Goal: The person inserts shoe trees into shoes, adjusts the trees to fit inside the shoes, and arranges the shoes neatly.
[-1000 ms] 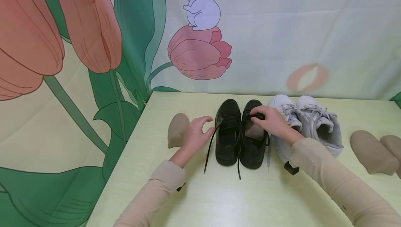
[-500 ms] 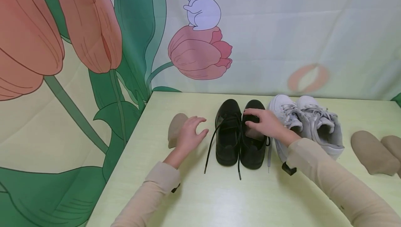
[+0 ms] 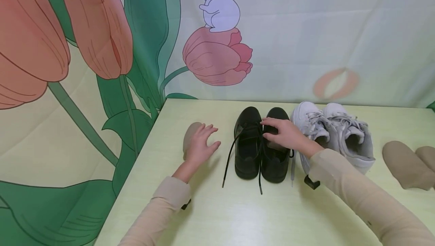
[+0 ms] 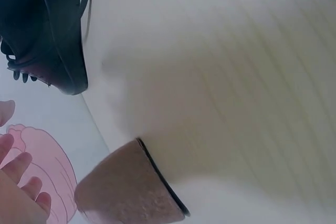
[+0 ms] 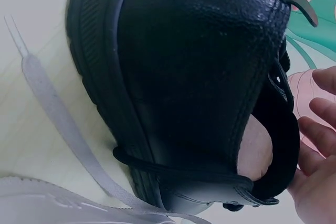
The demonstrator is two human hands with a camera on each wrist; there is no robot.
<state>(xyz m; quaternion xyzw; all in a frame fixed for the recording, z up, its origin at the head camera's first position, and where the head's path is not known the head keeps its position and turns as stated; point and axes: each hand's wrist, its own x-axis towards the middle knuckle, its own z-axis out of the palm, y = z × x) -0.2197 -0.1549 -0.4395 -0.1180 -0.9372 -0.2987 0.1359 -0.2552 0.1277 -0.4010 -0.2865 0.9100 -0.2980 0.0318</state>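
My left hand (image 3: 200, 146) is spread over a tan, rounded shoe insert (image 3: 188, 136) lying at the table's left, partly covering it. In the left wrist view, the insert (image 4: 128, 190) stands apart from the visible fingertips. My right hand (image 3: 283, 132) hovers with loosely bent fingers over the right black lace-up shoe (image 3: 274, 168), hiding its tongue area. A tan piece (image 5: 255, 148) shows inside this shoe. Beside it stands the left black shoe (image 3: 247, 165), its laces hanging loose toward the front.
A pair of white sneakers (image 3: 365, 151) stands close on the right of the black shoes, near my right forearm. Farther right lie two more tan inserts (image 3: 406, 166). A printed cloth (image 3: 289, 49) hangs behind the pale table (image 3: 234, 216).
My left hand has moved left, away from the black shoes and over the tan insert. My right hand has let go of the lace and shifted slightly left.
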